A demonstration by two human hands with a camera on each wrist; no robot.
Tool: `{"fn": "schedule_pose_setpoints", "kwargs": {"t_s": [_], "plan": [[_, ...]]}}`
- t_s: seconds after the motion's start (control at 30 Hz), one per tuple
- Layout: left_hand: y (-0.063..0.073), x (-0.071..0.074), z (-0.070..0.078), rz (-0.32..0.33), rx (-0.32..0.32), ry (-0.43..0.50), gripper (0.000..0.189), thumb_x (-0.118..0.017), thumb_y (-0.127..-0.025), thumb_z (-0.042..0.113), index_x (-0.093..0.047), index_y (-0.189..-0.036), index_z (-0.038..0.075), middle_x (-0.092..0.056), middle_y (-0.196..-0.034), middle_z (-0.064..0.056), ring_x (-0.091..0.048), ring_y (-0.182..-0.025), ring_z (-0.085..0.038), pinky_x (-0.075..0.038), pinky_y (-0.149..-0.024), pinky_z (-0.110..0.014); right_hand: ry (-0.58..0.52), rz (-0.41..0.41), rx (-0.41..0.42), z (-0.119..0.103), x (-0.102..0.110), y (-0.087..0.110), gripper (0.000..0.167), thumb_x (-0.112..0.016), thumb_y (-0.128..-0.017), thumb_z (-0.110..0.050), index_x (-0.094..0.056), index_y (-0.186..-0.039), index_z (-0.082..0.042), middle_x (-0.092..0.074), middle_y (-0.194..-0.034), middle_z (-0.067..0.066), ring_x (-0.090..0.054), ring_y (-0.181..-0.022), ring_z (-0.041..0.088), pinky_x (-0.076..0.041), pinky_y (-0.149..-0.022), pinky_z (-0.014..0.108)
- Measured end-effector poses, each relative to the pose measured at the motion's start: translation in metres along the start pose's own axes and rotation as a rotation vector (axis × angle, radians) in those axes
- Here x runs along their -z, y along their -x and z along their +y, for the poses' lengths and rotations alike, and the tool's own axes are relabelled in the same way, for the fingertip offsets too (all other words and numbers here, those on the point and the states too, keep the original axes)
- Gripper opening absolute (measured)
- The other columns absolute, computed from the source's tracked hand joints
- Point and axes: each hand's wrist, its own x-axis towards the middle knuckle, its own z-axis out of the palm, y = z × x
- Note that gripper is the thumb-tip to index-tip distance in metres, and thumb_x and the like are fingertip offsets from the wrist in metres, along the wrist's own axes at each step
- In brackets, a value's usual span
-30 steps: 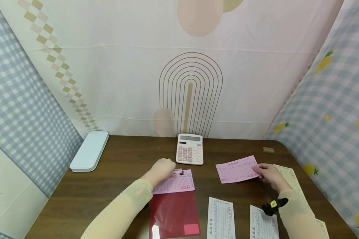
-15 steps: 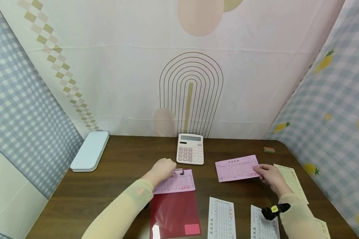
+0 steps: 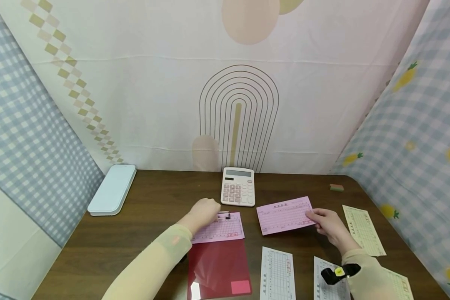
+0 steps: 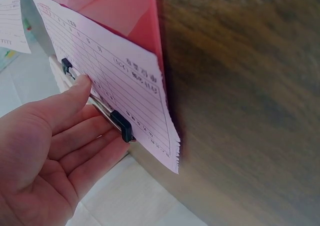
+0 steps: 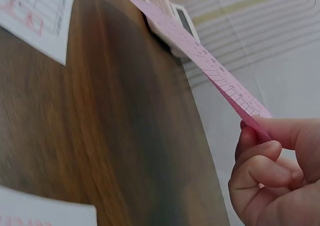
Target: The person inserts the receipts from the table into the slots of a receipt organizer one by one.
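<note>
My left hand point(image 3: 205, 211) is at the top of a red clipboard point(image 3: 219, 266). Its thumb presses on the metal clip point(image 4: 102, 108), fingers curled behind it, as the left wrist view shows. Under the clip lies a pink printed form point(image 4: 107, 71); the hand partly hides it in the head view. My right hand point(image 3: 328, 225) pinches another pink form point(image 3: 285, 214) by its right end, between thumb and index finger. That form is raised above the table, its far end near the calculator point(image 5: 177, 26) in the right wrist view.
Two white forms point(image 3: 277, 273) point(image 3: 328, 273) lie at the front, the right one partly under my right wrist. Two pale green forms point(image 3: 363, 230) point(image 3: 399, 285) lie at the right. A small red-and-green block point(image 3: 336, 188) and a pale blue case point(image 3: 113, 189) sit toward the back.
The right hand has carried its pink form left, toward the clipboard, uncovering more of the upper pale green form. My left hand has stayed at the clip.
</note>
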Motion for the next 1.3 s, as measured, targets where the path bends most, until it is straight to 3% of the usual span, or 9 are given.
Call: {"fn": "schedule_pose_setpoints", "kwargs": {"t_s": [0.3,0.57,0.8,1.1,1.3], "plan": [[-0.001,0.001,0.001,-0.017,0.0,0.001,0.01,-0.076,-0.072,0.017,-0.068,-0.067,0.013,-0.069,-0.071,0.0,-0.061,-0.061,-0.016,-0.051,-0.065,-0.033,-0.037,-0.048,-0.011,0.0,-0.023,0.01,0.032,-0.058,-0.093,-0.018,-0.055,-0.113,0.007,-0.05,-0.063,-0.005,-0.04,-0.049,0.003,-0.035,-0.044,0.016],[0.0,0.001,0.001,-0.021,0.004,0.003,0.013,-0.077,-0.072,0.019,-0.067,-0.066,0.013,-0.07,-0.072,0.0,-0.063,-0.063,-0.017,-0.052,-0.067,-0.033,-0.12,-0.112,-0.024,0.004,-0.04,0.021,0.025,-0.059,-0.093,-0.016,-0.058,-0.106,0.004,-0.051,-0.065,-0.004,-0.044,-0.053,0.003,-0.037,-0.046,0.015],[0.001,0.002,0.001,-0.033,0.01,-0.001,0.013,-0.078,-0.072,0.021,-0.068,-0.068,0.014,-0.07,-0.075,0.0,-0.064,-0.066,-0.017,-0.052,-0.069,-0.033,-0.158,-0.166,-0.029,0.007,-0.052,0.026,0.026,-0.06,-0.093,-0.016,-0.057,-0.107,0.005,-0.053,-0.068,-0.003,-0.045,-0.053,0.002,-0.036,-0.045,0.014],[0.0,0.004,0.001,-0.025,0.007,-0.007,0.011,-0.076,-0.073,0.018,-0.068,-0.068,0.014,-0.07,-0.074,-0.002,-0.065,-0.067,-0.02,-0.052,-0.068,-0.034,-0.186,-0.264,0.016,0.0,-0.063,0.034,0.034,-0.059,-0.094,-0.019,-0.054,-0.114,0.008,-0.055,-0.071,-0.004,-0.044,-0.053,0.001,-0.034,-0.045,0.013],[-0.001,0.003,0.001,-0.022,0.002,-0.015,0.011,-0.077,-0.073,0.02,-0.068,-0.068,0.014,-0.07,-0.073,-0.001,-0.065,-0.066,-0.019,-0.052,-0.067,-0.034,-0.229,-0.327,0.07,-0.012,-0.072,0.041,0.027,-0.058,-0.094,-0.018,-0.057,-0.109,0.005,-0.056,-0.072,-0.004,-0.045,-0.054,0.001,-0.034,-0.045,0.013]]}}
